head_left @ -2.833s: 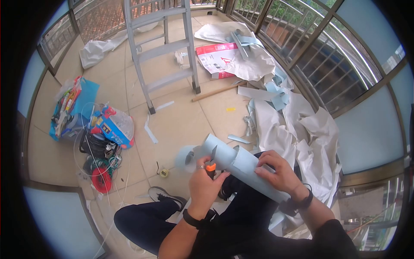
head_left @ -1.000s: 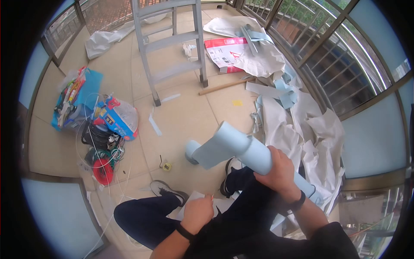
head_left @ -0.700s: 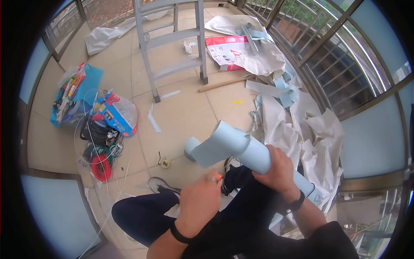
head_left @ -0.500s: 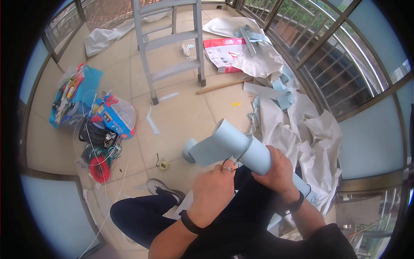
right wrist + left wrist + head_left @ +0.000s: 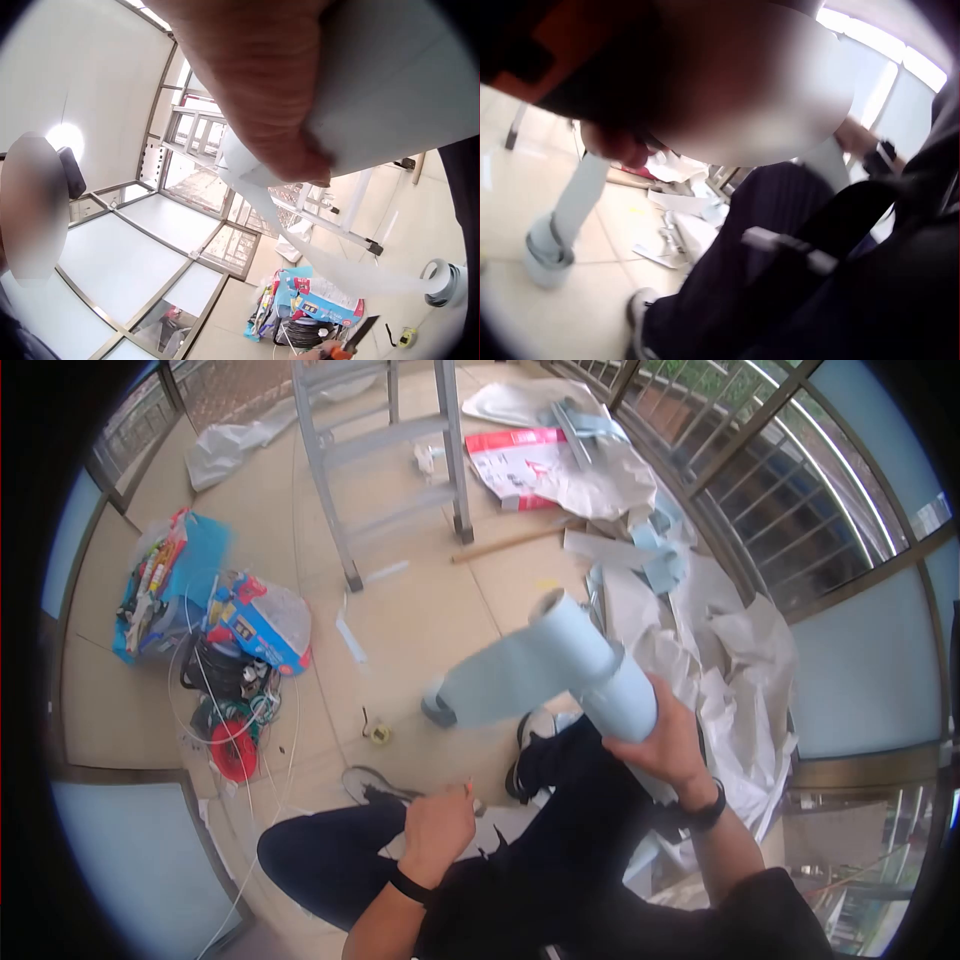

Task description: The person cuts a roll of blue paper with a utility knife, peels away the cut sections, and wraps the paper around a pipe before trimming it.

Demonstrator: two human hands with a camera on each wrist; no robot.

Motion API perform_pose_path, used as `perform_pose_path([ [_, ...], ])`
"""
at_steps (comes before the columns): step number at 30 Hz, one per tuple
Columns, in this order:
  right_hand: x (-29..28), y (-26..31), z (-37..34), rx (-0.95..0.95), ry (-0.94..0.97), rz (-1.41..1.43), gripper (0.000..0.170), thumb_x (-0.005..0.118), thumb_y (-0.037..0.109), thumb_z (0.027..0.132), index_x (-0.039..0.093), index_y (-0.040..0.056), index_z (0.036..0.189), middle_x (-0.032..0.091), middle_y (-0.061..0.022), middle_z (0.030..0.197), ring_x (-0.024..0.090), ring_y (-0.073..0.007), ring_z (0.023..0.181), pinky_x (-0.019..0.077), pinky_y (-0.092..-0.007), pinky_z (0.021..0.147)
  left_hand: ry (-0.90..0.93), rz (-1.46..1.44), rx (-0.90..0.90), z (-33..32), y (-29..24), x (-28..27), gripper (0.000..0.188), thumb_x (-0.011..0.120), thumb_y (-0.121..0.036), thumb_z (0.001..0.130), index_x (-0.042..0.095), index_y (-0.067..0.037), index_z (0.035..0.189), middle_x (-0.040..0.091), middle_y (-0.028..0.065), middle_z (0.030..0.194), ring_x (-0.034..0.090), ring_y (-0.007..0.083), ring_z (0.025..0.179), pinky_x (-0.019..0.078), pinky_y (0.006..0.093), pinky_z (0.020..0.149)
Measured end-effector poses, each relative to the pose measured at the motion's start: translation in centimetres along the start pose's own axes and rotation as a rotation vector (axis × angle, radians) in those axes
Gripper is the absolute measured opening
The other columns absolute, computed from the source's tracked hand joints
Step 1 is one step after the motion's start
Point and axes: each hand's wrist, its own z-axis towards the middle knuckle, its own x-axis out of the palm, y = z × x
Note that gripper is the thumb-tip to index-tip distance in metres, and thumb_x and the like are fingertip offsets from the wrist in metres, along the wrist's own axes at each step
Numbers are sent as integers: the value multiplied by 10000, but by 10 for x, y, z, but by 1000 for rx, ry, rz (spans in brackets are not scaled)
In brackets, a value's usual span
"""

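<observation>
My right hand point(image 5: 665, 745) grips the lower part of a pale blue roll point(image 5: 590, 660), tilted up above my knee. A wide strip point(image 5: 505, 678) runs from the roll's upper part down to a small coil point(image 5: 437, 705) on the floor, which also shows in the left wrist view point(image 5: 549, 255). Apart from the roll, over my lap, my left hand point(image 5: 440, 828) holds a cutter with an orange and black handle; its dark blade point(image 5: 363, 332) shows in the right wrist view. In the right wrist view, fingers point(image 5: 289, 161) lie against the roll.
Ahead stands a stepladder point(image 5: 390, 435). Bags and tools point(image 5: 265, 625) lie at the left, near a red coil point(image 5: 234, 752) and loose cords. A tape measure point(image 5: 378, 733) is by my foot. Crumpled sheeting point(image 5: 745, 690) covers the right side, below the railing; a wooden stick point(image 5: 510, 542) lies ahead.
My left hand has drawn back from the roll's edge toward my lap. My right hand has lifted the roll and turned it more upright, and more of the strip hangs between roll and coil.
</observation>
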Motion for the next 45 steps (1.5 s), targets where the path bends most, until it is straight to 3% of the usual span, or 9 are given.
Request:
perform_pose_path([
  [7, 17, -6, 2, -193, -2, -78, 807, 934, 276, 591, 611, 50, 1295, 731, -196, 1115, 725, -396, 1038, 576, -438, 915, -428, -125, 334, 10, -59, -81, 280, 693, -136, 939, 643, -88, 1210, 709, 105, 916, 679, 340, 741, 515, 447, 680],
  [19, 12, -8, 1, -197, 19, -64, 806, 936, 273, 593, 611, 52, 1297, 733, -195, 1097, 727, -397, 1024, 580, -441, 902, -365, -66, 349, 37, -74, -66, 293, 695, -162, 941, 614, -84, 1211, 690, 98, 929, 697, 287, 770, 483, 430, 696],
  [26, 20, -6, 1, -269, 56, -175, 807, 937, 273, 596, 610, 59, 1302, 731, -204, 1121, 722, -401, 1029, 578, -451, 915, -402, -80, 360, 41, -27, -12, 219, 663, -188, 968, 618, -79, 1152, 699, 110, 896, 706, 302, 758, 484, 432, 684],
  [28, 9, 3, 3, -149, 100, -86, 828, 935, 285, 611, 592, 56, 1330, 730, -216, 1144, 724, -397, 1056, 568, -454, 942, -94, 98, 225, 38, -6, 22, 198, 598, -245, 1010, 615, -72, 1106, 710, 137, 850, 714, 342, 733, 515, 465, 671],
  [33, -1, -8, 2, -28, 57, 30, 894, 943, 295, 618, 554, 58, 1387, 729, -220, 1179, 725, -387, 1104, 555, -445, 973, -79, -27, 114, 20, -9, 38, 219, 564, -263, 1026, 619, -68, 1111, 720, 168, 859, 714, 395, 733, 567, 502, 674],
  [36, 1, -8, 2, -46, 55, 16, 869, 924, 336, 613, 560, 49, 1349, 721, -219, 1158, 711, -402, 1068, 562, -448, 935, -169, -68, 108, 8, -27, -9, 212, 623, -207, 991, 627, -71, 1153, 718, 151, 896, 705, 385, 742, 549, 490, 655],
  [38, 3, -10, 0, -117, 69, 10, 870, 927, 340, 611, 568, 47, 1347, 722, -218, 1157, 712, -398, 1073, 561, -446, 938, -427, -159, 287, 4, -40, -38, 255, 683, -147, 943, 632, -79, 1184, 706, 114, 917, 690, 359, 759, 521, 464, 654],
  [41, 3, -9, -3, -141, 85, -5, 872, 949, 286, 607, 575, 55, 1360, 727, -194, 1166, 726, -365, 1097, 562, -427, 962, -571, -187, 392, 16, -61, -63, 268, 704, -122, 922, 632, -88, 1178, 687, 86, 904, 675, 327, 769, 493, 440, 667],
  [45, 5, -11, -3, -144, 67, 9, 876, 954, 280, 600, 577, 58, 1359, 726, -192, 1164, 724, -370, 1092, 564, -425, 957, -563, -190, 429, 34, -75, -65, 263, 700, -133, 929, 633, -87, 1179, 686, 85, 900, 678, 310, 777, 491, 432, 685],
])
